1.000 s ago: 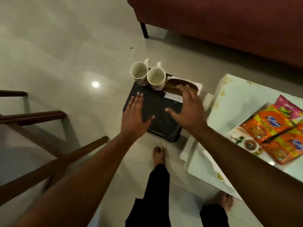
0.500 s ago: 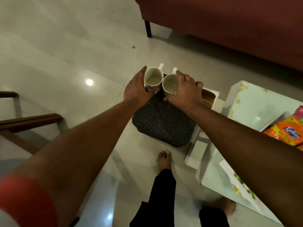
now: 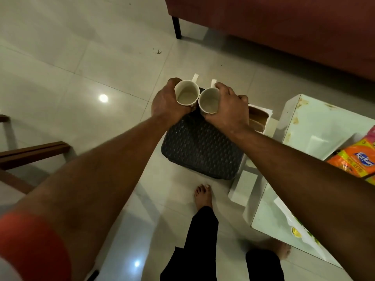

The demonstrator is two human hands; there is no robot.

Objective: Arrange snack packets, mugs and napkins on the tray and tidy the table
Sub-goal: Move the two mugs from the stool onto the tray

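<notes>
Two white mugs stand side by side at the far end of a dark woven stool (image 3: 199,148). My left hand (image 3: 165,103) is wrapped around the left mug (image 3: 186,95). My right hand (image 3: 228,106) grips the right mug (image 3: 209,101). Both mugs are upright and look empty, handles pointing away from me. Just right of my right hand lies a brown dish (image 3: 257,117) on white paper. Orange snack packets (image 3: 354,159) lie on the white table (image 3: 316,122) at the right edge.
A red sofa (image 3: 284,27) with a dark leg fills the top right. A wooden chair frame (image 3: 30,153) stands at the left. My bare feet and black trousers are below the stool on the glossy tiled floor.
Both hands moved from hovering open over the stool forward to the two mugs and closed around them. The view shifted left, so fewer snack packets show.
</notes>
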